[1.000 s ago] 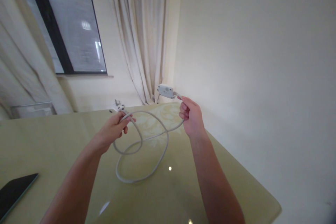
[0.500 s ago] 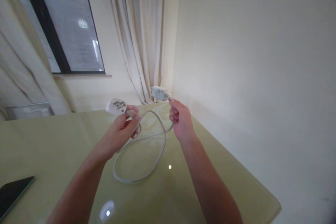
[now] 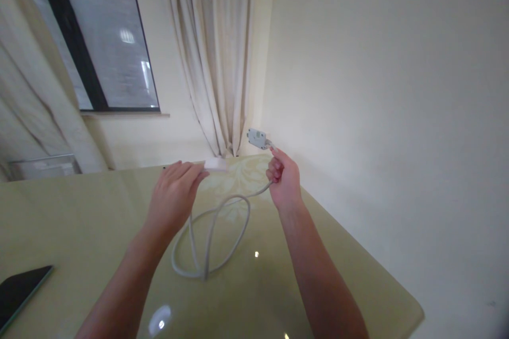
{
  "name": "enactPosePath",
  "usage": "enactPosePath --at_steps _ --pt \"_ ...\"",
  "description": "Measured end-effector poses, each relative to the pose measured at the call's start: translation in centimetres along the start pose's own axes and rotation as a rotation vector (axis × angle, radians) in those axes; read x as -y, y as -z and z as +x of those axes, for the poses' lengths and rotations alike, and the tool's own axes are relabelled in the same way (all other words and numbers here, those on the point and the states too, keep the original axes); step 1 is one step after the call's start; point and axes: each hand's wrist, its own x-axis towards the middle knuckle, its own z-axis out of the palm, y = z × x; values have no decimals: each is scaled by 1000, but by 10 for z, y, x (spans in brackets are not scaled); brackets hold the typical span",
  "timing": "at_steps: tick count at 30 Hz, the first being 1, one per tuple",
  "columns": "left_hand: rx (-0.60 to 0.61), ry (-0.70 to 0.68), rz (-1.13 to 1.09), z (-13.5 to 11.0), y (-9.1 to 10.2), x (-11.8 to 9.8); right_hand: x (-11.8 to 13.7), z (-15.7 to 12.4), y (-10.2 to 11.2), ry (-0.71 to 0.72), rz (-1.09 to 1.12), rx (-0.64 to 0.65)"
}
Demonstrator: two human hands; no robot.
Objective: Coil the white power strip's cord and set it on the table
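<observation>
A white power cord point(image 3: 238, 241) loops in the air and over the pale green table, with a block at each end. My left hand point(image 3: 175, 188), seen from its back, is closed on the cord's white end block point(image 3: 215, 164). That block is blurred and turned side-on, so its face is hidden. My right hand point(image 3: 284, 177) pinches the cord between thumb and fingers, just below the other end block point(image 3: 257, 138). This one is light grey, rectangular, with small dark dots near its corners, and points up and left. The two blocks are apart.
The glossy green table point(image 3: 99, 222) has its right edge along a bare wall point(image 3: 377, 90). At the lower left lies a flat dark object point(image 3: 22, 294), partly cut off. Behind the table hang beige curtains point(image 3: 214, 53) beside a window point(image 3: 103, 32).
My left hand has rolled over, so its end block now points right and its face is hidden. My right hand has moved slightly right with its block. The cord's loops have shifted.
</observation>
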Motion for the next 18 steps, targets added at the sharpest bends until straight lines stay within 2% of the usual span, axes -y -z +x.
enactPosePath --at_steps 3,6,9,11,13,18 --pt "-23 101 -48 2 6 3 4 3 3 19 -3 -17" --pt "-13 171 32 2 8 9 7 3 6 13 2 -36" --pt "132 261 16 -1 7 23 7 3 7 52 1 -88" --pt "262 376 -63 -5 5 34 8 3 6 109 -2 -140" --pt "320 480 -110 -11 3 46 10 1 4 178 -3 -187" --pt "230 651 -231 -33 7 60 24 -5 5 399 -87 -265"
